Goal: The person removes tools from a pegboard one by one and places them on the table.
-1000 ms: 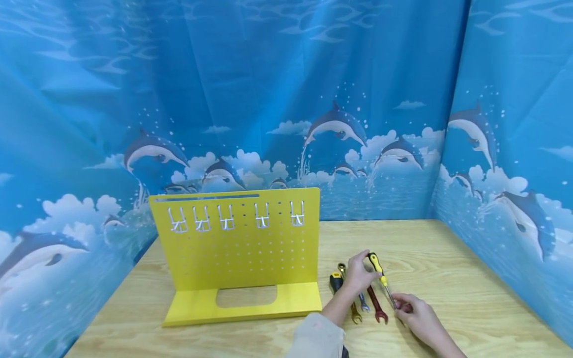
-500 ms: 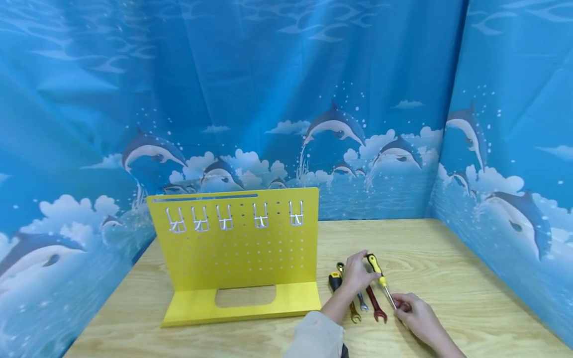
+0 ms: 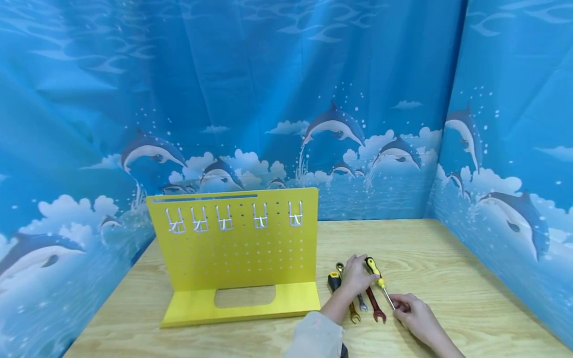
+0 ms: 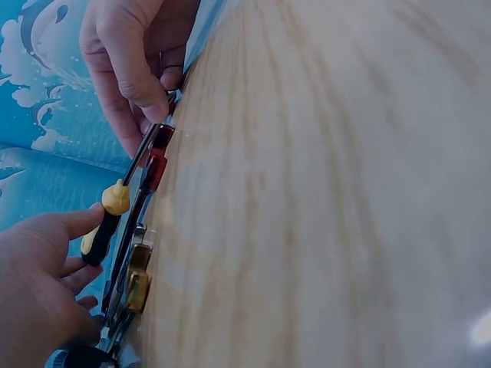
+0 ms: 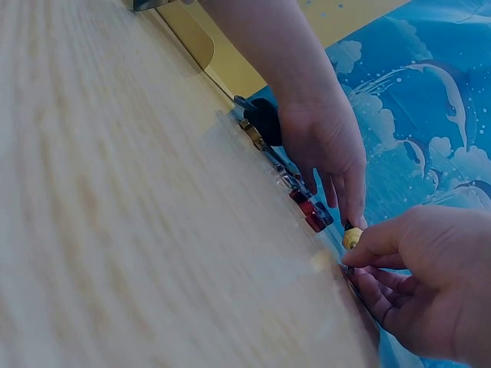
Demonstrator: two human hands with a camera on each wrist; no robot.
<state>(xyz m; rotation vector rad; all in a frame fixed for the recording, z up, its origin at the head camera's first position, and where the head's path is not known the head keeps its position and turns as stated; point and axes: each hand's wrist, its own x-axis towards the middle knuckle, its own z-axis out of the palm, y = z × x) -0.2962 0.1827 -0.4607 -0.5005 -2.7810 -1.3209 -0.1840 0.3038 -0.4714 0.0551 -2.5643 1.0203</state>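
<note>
A screwdriver with a yellow-and-black handle (image 3: 373, 267) is held between both hands, its handle end pointing away from the person. My left hand (image 3: 356, 276) pinches the handle with thumb and fingers. My right hand (image 3: 417, 316) pinches the metal shaft near its tip. Under and beside the left hand lie a red open-end wrench (image 3: 375, 305), a silver wrench (image 3: 362, 303) and a gold wrench (image 3: 354, 313). To their left is a black handle with a yellow end (image 3: 334, 282), partly covered by the left forearm. In the left wrist view the screwdriver (image 4: 115, 198) overlaps the wrenches.
A yellow pegboard stand (image 3: 241, 253) stands upright left of the tools, with several silver hooks (image 3: 296, 215) in a row near its top. Everything rests on a wood-grain table (image 3: 447, 268). Blue dolphin-print curtains (image 3: 250, 124) hang behind and at the sides.
The screwdriver's handle end and my left hand have come slightly lower, nearer the person. My right hand has stayed almost where it was. The grips look the same.
</note>
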